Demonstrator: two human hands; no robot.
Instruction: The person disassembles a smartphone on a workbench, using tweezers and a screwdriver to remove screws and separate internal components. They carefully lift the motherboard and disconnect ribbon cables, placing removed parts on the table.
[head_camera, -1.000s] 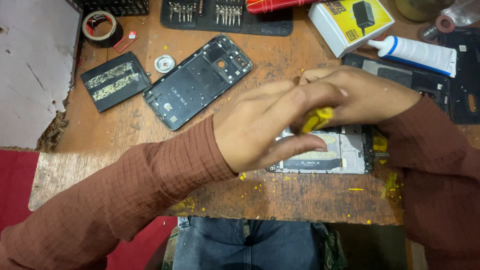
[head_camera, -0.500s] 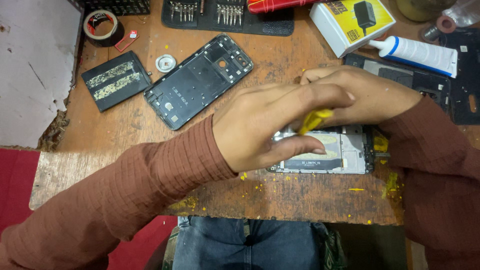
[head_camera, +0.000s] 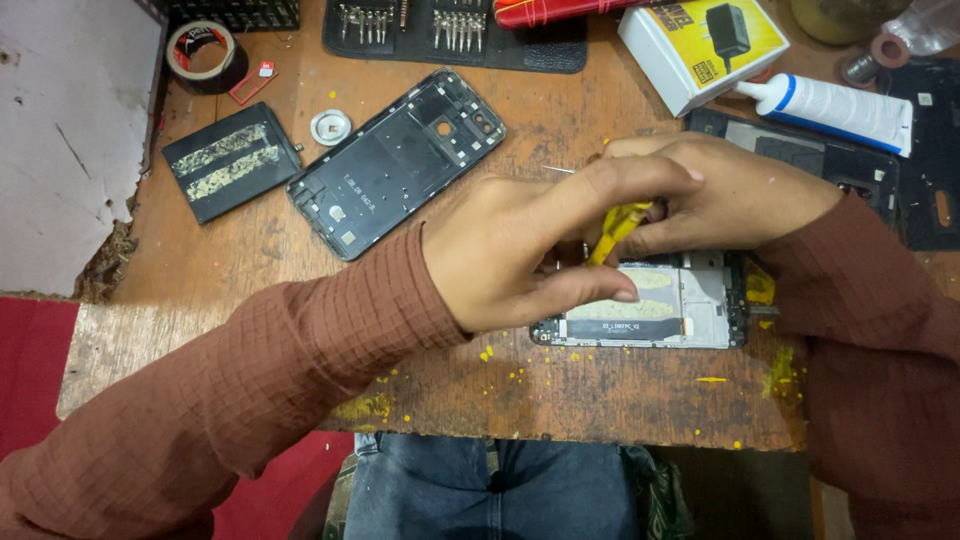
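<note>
Change: your left hand (head_camera: 520, 250) sits a touch further over the phone (head_camera: 650, 310) than a second ago, and more of the yellow strip (head_camera: 612, 230) shows past your fingertips; in my judgement the strip is coming away slowly, not yet free.
Left fingers: closed in a narrow pinch, thumb low by the phone's near edge, forefinger stretched across the top; whether they press the strip itself I cannot tell.
Right hand (head_camera: 730, 195): curled just beyond your left fingertips, touching them, its fingers closed narrowly about the upper end of the strip.
Strip: thin, soft-looking, bright yellow, bent between the two sets of fingers.
Phone: directly under both sets of fingertips, lying flat and opened, pale metal plate with dark edges, a black flex band along the side nearest you.
Crumbs: yellow flecks (head_camera: 486, 354) scattered on the table (head_camera: 560, 400) just below your left thumb, like torn glue or tape.
Back frame (head_camera: 395, 165): dark plastic, rectangular, with cut-outs, well left of your left knuckles, apart from them.
Battery (head_camera: 232, 160): black slab with two pale rough glue stripes, further left again.
Tube (head_camera: 830, 105): white with a blue collar, above your right knuckles, beside a yellow box (head_camera: 700, 45).
Table surface: worn, scratched wood, stained yellow by your right wrist.
</note>
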